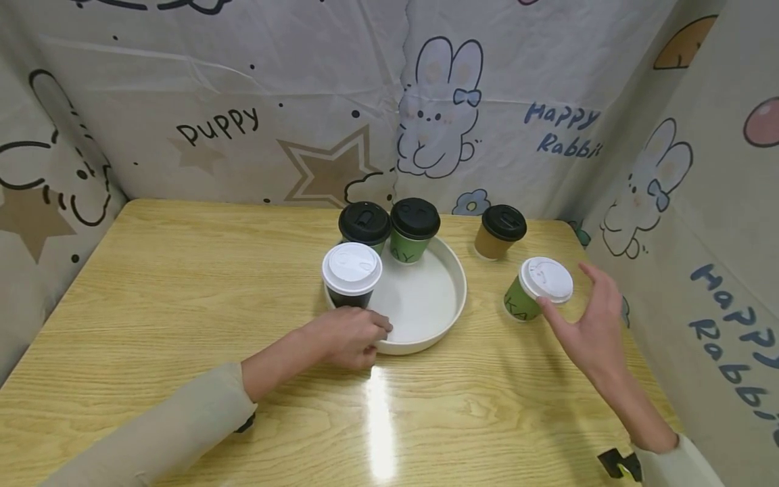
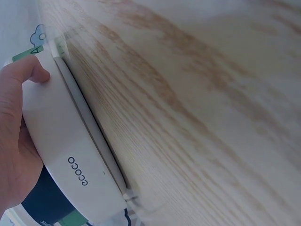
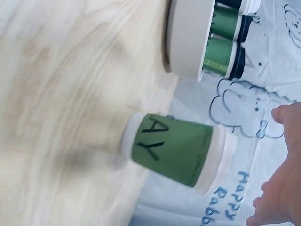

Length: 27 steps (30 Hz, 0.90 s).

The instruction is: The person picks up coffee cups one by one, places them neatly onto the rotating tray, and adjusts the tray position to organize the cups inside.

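Green, tapered paper cup with a white lid [image 1: 525, 292] carries bold dark capitals. A round, off-white shallow tray [image 1: 420, 308] bears small dark "ecoco" lettering on its wall, framing a near-black paper cup topped in white [image 1: 351, 270] and two green paper cups capped in black [image 1: 412, 230]. A tan-brown paper cup under a black lid [image 1: 500, 232] adds warmth against the yellow, wood-grained tabletop [image 1: 182, 270]. Behind, a cream fabric backdrop [image 1: 243, 74] mixes brown stars, black dots, black "Puppy" lettering, blue "Happy" lettering, a blue flower and blue-bowed rabbits. Sleeves [image 1: 164, 423] are plain pale beige.
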Available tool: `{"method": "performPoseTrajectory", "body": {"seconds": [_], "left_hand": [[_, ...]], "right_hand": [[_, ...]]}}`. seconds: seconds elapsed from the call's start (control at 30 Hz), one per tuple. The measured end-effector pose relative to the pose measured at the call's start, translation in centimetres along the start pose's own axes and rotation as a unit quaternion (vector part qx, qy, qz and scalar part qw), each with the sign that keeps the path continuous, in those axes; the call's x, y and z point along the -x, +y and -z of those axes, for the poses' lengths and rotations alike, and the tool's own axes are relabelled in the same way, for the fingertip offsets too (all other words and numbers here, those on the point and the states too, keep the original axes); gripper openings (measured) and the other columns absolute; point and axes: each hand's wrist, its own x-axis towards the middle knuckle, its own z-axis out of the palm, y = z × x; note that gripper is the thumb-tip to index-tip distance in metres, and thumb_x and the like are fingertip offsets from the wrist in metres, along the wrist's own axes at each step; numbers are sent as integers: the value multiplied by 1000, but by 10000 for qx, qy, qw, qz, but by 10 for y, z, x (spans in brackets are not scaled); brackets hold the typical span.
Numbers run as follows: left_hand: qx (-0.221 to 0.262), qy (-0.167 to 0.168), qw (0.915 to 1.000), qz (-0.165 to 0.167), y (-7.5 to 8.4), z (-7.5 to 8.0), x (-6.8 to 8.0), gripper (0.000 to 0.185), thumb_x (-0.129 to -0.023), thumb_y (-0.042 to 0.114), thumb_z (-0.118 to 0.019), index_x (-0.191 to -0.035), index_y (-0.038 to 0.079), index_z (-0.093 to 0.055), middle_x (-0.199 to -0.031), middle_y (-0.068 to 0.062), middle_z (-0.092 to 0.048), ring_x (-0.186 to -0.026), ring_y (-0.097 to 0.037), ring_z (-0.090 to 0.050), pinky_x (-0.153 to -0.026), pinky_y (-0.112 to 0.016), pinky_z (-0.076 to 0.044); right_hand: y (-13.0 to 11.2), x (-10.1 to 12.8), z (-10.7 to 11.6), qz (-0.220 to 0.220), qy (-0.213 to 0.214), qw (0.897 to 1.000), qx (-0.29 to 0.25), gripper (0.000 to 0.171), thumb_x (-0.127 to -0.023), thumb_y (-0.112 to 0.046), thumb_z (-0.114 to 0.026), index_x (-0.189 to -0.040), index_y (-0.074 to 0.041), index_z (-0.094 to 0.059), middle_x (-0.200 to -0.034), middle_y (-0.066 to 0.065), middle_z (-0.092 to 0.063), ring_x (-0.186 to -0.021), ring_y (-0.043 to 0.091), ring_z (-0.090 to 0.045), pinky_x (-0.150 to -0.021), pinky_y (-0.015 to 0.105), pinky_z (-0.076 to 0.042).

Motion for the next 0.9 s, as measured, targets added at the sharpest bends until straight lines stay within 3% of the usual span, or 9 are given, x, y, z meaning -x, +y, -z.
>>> {"method": "performPoseTrajectory", "body": {"seconds": [0.2, 0.37, 0.63, 0.8, 0.9], "left_hand": [[38, 18, 9999, -137, 0, 1, -1, 8, -77, 12, -64, -70, 13, -59, -114, -7, -69, -93, -19, -69, -70, -29, -57], [26, -48, 9999, -100, 0, 0, -2, 8, -78, 12, -63, -71, 13, -60, -115, -7, -69, -94, -19, -69, -71, -30, -57], [137, -123, 9998, -35, 0, -1, -3, 4, -79, 12, -63, -75, 11, -63, -117, -8, -69, -96, -19, -69, -74, -30, -57], [125, -90, 9999, -15, 0, -1, -3, 5, -78, 12, -63, -74, 12, -62, -118, -8, -69, -98, -19, -69, -74, -31, -58], [116, -28, 9999, -13, 0, -1, -2, 6, -78, 11, -63, -72, 12, -61, -117, -8, -69, -96, -19, -69, -72, -31, -57]], "right_hand": [[11, 9, 1, -624, -94, 9980, -87, 106, -72, -21, -88, -155, -2, -24, -152, 28, -27, -139, 43, -27, -110, 65, -25], [16, 17, -2, -1418, -205, 9888, -420, 118, -74, -26, -89, -160, -10, -9, -157, 24, -20, -143, 40, -22, -112, 64, -22], [26, 22, -15, -2176, -561, 9613, -1596, 113, -80, -19, -85, -158, -5, -4, -159, 23, -15, -145, 41, -18, -118, 51, -19], [29, 25, -24, -2504, -736, 9400, -2198, 116, -82, -14, -83, -159, -12, 5, -159, 21, -10, -146, 41, -15, -118, 52, -18], [31, 25, -31, -2613, -781, 9334, -2333, 117, -83, -13, -82, -158, -14, 8, -157, 21, -10, -146, 42, -15, -118, 53, -17]]}}
